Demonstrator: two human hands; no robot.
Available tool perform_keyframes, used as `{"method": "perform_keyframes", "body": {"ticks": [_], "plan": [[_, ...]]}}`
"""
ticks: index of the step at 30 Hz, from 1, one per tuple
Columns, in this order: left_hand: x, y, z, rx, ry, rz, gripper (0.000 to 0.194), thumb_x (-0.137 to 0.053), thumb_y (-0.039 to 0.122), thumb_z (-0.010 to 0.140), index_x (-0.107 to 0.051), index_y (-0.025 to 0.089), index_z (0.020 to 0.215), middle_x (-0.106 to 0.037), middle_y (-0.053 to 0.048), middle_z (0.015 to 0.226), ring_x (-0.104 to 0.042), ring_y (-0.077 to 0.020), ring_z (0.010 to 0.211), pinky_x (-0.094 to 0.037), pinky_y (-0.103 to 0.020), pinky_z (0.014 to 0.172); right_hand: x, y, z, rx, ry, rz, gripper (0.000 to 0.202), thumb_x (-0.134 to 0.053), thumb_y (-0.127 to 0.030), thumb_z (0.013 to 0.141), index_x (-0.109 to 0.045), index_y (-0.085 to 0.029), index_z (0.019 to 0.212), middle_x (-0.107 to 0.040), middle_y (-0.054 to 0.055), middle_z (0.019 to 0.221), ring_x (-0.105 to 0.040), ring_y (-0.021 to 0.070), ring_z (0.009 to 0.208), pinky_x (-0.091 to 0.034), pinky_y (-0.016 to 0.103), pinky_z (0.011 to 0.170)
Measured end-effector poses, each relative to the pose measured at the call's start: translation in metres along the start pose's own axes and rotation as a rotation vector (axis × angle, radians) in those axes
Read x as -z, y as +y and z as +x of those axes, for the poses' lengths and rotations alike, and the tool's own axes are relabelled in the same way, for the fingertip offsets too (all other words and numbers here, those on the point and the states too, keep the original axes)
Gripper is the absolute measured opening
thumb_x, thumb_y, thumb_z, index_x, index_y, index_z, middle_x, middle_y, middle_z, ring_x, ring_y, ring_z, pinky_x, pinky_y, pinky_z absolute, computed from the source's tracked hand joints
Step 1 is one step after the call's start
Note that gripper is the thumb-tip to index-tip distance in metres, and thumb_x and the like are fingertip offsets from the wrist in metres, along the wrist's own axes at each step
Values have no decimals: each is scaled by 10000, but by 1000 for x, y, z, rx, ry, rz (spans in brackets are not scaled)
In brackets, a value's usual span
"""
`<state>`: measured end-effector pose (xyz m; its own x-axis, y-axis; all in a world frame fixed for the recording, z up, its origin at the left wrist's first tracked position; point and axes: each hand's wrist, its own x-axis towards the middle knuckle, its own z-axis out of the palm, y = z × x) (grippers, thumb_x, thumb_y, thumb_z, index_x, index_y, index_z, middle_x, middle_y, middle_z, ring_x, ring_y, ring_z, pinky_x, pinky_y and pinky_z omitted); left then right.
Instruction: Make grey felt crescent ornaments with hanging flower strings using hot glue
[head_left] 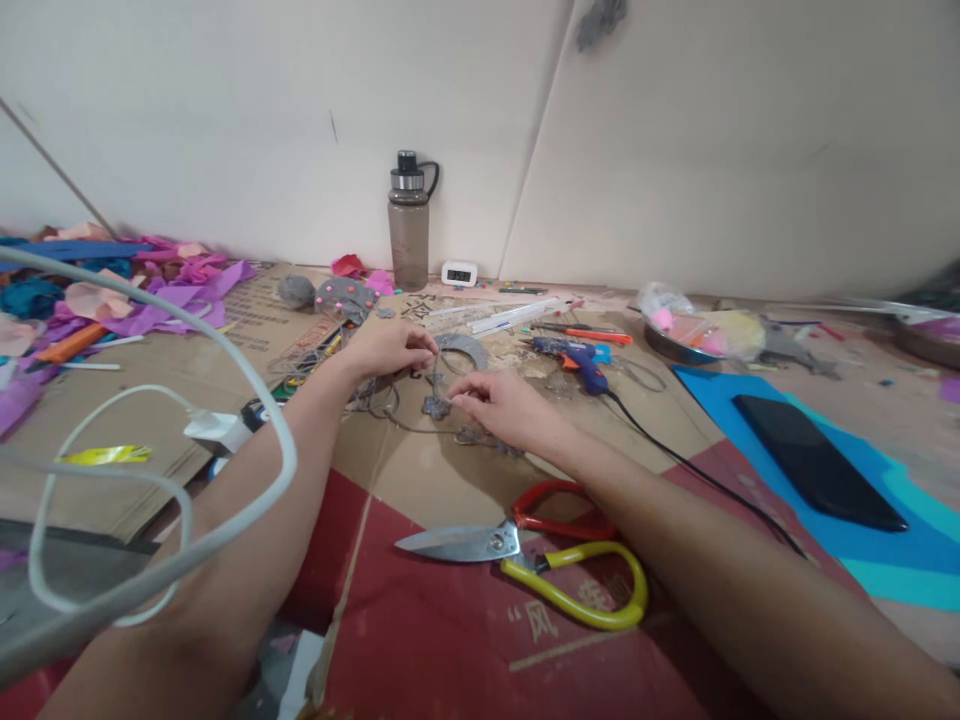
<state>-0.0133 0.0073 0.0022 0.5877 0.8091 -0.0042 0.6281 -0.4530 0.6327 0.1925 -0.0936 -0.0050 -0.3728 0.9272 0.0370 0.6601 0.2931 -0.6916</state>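
Observation:
My left hand point(391, 349) pinches the top of a thin grey glittery stem point(434, 378) that ends in a small grey flower shape point(436, 406) lying on the cardboard. My right hand point(504, 404) has its fingertips right beside that flower shape, fingers curled and touching it. A grey crescent piece point(466, 347) lies just behind both hands. Thin wire loops point(375, 395) lie under my left wrist.
Red-and-yellow-handled scissors point(536, 556) lie near my forearms. A blue glue gun point(576, 359) with a black cord, a phone point(816, 461) on blue paper, a metal bowl point(679, 340), a bottle point(409, 221), a small clock point(459, 273), coloured paper scraps point(112, 290) and a white cable point(150, 420) surround the cardboard.

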Motion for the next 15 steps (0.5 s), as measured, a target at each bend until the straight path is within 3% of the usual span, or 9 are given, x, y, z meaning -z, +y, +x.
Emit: {"method": "perform_keyframes", "body": {"ticks": [8,12,15], "plan": [[0,8,-3,129,88,75,242,-547,361,757,-673,156,784,-612,4,587,-473,-93,457,-350,-228,484,31,11,-3,-43,284,-224,163,-508,-199,832,-666,-167,803,-675,24,771,-568,130,688,-382,237,662],[0,12,-3,126,73,70,245,-551,363,757,-676,156,799,-631,-3,620,-493,-97,494,-351,-219,491,39,27,-4,-82,260,-407,159,-543,-266,833,-660,-159,836,-672,68,844,-586,166,793,-399,255,719],[1,14,-3,106,85,104,250,-561,364,748,-681,151,801,-648,-13,659,-520,-107,547,-368,-218,523,44,36,-7,-141,148,-463,265,-600,-368,813,-660,-156,960,-672,98,944,-599,200,886,-412,274,768]]}}
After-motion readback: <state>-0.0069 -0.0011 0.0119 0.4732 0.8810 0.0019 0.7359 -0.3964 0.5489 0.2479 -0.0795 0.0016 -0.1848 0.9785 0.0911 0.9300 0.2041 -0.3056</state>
